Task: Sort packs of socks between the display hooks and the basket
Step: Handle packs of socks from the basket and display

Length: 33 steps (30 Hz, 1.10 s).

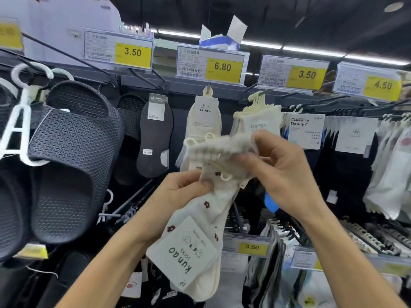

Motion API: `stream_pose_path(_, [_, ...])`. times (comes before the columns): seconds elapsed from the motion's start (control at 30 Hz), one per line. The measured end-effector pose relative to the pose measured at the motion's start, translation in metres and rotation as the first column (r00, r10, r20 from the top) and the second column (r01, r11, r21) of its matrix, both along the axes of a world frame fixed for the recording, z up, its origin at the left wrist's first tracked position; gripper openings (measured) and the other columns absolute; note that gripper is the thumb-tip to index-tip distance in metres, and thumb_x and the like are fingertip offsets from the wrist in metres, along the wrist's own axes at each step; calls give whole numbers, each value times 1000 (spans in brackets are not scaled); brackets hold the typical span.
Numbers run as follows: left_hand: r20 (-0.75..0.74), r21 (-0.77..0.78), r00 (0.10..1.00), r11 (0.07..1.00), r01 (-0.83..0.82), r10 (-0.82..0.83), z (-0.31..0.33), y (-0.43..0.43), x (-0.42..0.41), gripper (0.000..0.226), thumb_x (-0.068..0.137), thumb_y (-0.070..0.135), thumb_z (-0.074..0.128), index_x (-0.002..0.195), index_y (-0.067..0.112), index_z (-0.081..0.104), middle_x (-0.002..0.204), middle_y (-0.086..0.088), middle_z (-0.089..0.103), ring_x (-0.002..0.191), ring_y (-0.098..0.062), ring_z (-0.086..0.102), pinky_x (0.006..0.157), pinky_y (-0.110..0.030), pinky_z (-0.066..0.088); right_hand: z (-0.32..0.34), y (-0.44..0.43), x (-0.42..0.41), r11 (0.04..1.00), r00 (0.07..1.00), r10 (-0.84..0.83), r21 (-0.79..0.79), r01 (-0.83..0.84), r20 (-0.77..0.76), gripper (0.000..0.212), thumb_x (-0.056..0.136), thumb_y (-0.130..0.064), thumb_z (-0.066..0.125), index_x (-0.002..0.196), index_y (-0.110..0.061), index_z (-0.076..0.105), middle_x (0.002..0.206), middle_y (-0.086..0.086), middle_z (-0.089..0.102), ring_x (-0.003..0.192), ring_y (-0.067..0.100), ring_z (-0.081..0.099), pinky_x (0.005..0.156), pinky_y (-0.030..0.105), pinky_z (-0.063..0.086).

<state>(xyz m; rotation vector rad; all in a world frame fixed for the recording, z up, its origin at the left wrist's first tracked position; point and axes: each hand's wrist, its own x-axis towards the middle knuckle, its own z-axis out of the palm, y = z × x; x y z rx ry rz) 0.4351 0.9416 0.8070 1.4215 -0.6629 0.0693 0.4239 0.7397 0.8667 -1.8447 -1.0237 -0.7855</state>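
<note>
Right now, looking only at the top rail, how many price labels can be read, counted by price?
3.50 labels: 2
6.80 label: 1
4.50 label: 1
Total: 4 readable
A fifth yellow label at the far left is too blurred to read.

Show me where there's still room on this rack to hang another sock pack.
Bare backboard shows between the grey sock pack and the cream pack. The lower hook left of the left hand looks mostly bare; that hand and the right hand grip flowered socks. Rightward, black packs and white packs overlap tightly; slippers fill the left.
</note>
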Motion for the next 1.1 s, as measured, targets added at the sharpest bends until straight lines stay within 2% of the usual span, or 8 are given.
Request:
stream_pose_path(0.1, [-23,-10,998,998,63,-63,0,1,-3,31,86,31,67,105,8,75,93,-14,69,84,-27,61,69,-27,51,1,2,0,991,997,-4,131,14,-76,7,94,-25,66,98,-22,70,87,3,76,73,27,70,54,42,58])
stream_pose_path(0.3, [-48,-21,995,996,90,-91,2,2,-2,36,83,37,72,109,12,75,103,-18,71,91,-28,66,75,-32,54,2,6,1,987,973,8,156,29,-232,12,95,-33,62,95,-22,66,59,-2,67,41,13,56,36,24,43])
stream_pose_path(0.43, [-47,-19,996,997,79,-80,3,3,-1,30,80,34,74,103,14,78,97,-7,77,86,-19,73,69,-27,57,1,7,2,982,985,-69,162,95,-155,28,88,-48,67,89,-19,67,74,14,72,63,41,64,51,52,49])
stream_pose_path(0.57, [22,-108,997,992,71,-69,2,-3,-3,22,69,37,81,82,20,80,77,4,74,71,-7,70,63,-23,54,-6,8,-3,997,997,77,2,-77,-10,11,85,-21,72,93,-25,65,92,-10,72,80,7,69,66,20,52])
stream_pose_path(0.7, [15,-191,999,981,35,-33,2,-2,1,22,66,34,79,76,16,75,83,-9,67,78,-22,61,73,-31,51,-13,0,-5,973,992,121,-196,-123,-22,38,77,15,62,95,-17,72,113,-6,68,118,16,62,91,21,51])
stream_pose_path(0.9, [116,-146,986,984,-105,122,-1,1,3,23,87,13,65,69,22,76,69,2,69,64,-7,64,63,-20,54,-14,-2,-11,967,998,37,-253,-25,41,33,79,4,69,103,-19,72,115,-14,65,115,9,62,90,15,46])
stream_pose_path(1.0, [176,-50,965,981,-187,193,-2,3,8,21,89,-15,57,97,-4,73,89,-13,75,83,-18,68,77,-32,56,-17,3,-7,959,984,-5,-279,55,179,37,73,15,76,97,-13,72,108,-8,67,109,12,64,88,25,51])
stream_pose_path(1.1, [132,-95,990,995,-38,51,-2,4,3,25,93,18,62,107,0,73,110,-20,72,98,-29,69,86,-45,53,-15,1,-5,978,984,25,-209,13,179,26,75,13,77,88,-9,75,104,-5,68,102,13,67,83,19,50])
